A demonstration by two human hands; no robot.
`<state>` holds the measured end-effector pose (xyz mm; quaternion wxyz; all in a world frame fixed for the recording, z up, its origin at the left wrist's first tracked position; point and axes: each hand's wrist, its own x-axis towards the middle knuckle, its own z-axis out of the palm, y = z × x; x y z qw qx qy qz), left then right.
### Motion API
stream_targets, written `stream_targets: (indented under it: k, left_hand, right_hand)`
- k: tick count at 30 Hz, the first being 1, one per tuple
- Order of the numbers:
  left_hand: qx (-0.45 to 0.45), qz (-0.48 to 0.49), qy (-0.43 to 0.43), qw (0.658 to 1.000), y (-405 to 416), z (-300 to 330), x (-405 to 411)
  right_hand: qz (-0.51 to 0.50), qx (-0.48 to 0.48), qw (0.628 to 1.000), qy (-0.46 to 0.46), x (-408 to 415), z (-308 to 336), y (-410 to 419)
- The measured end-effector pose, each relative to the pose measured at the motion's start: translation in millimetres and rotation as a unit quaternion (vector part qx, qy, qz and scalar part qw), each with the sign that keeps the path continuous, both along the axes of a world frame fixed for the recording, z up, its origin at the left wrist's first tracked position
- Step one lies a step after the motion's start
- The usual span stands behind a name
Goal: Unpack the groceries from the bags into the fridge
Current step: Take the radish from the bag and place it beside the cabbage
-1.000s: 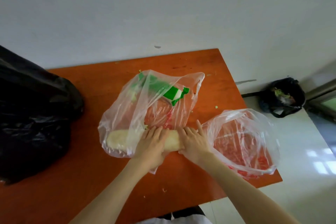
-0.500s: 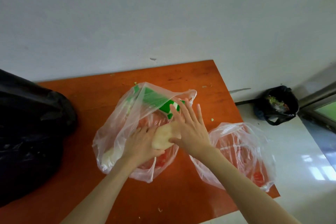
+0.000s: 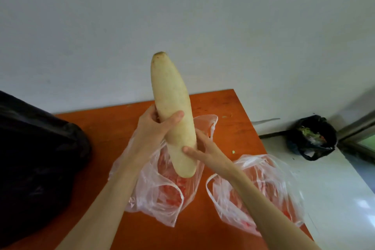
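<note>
Both hands, left hand [image 3: 156, 126] and right hand [image 3: 205, 152], wrapped around the long white radish [image 3: 172, 111], have lifted it upright out of the clear bag [image 3: 162, 195] above the orange table [image 3: 101, 128], ready for the fridge.

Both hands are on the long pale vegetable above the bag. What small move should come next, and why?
Probably lift it a little higher and away: the long pale vegetable is gripped by left hand and right hand, its lower end just above the open clear bag.

Soft, even daylight, window glare patches on floor [image 3: 363, 203] at right, faint shadows, slight overall softness, wide-angle bending at edges.
</note>
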<state>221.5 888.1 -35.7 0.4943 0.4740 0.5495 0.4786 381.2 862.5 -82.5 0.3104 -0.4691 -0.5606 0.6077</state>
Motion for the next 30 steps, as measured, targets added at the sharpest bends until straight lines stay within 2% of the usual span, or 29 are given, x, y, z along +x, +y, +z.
stream_targets:
  k: [3,7,12,15,20,25,30]
  left_hand:
    - [0.03,-0.01,-0.045,0.998,4,28,16]
    - [0.022,-0.029,-0.08,0.996,0,38,40]
    - [-0.088,-0.111,-0.096,0.985,-17,14,77]
    - [-0.148,-0.193,-0.097,0.965,-34,-3,112]
    - [-0.227,-0.334,-0.085,0.911,-92,-26,172]
    - [-0.299,-0.437,-0.059,0.846,-189,-40,231]
    - [-0.301,-0.563,-0.004,0.77,-302,-44,271]
  right_hand:
    - [-0.016,0.026,0.999,0.014,13,17,5]
    - [-0.061,0.056,0.997,-0.003,36,31,-7]
    - [-0.143,0.003,0.986,-0.09,72,20,-59]
    - [-0.22,-0.037,0.969,-0.108,90,11,-105]
    - [-0.367,-0.101,0.92,-0.095,114,7,-203]
    - [-0.532,-0.169,0.826,-0.076,126,-3,-321]
    - [-0.635,-0.164,0.754,-0.027,125,-9,-445]
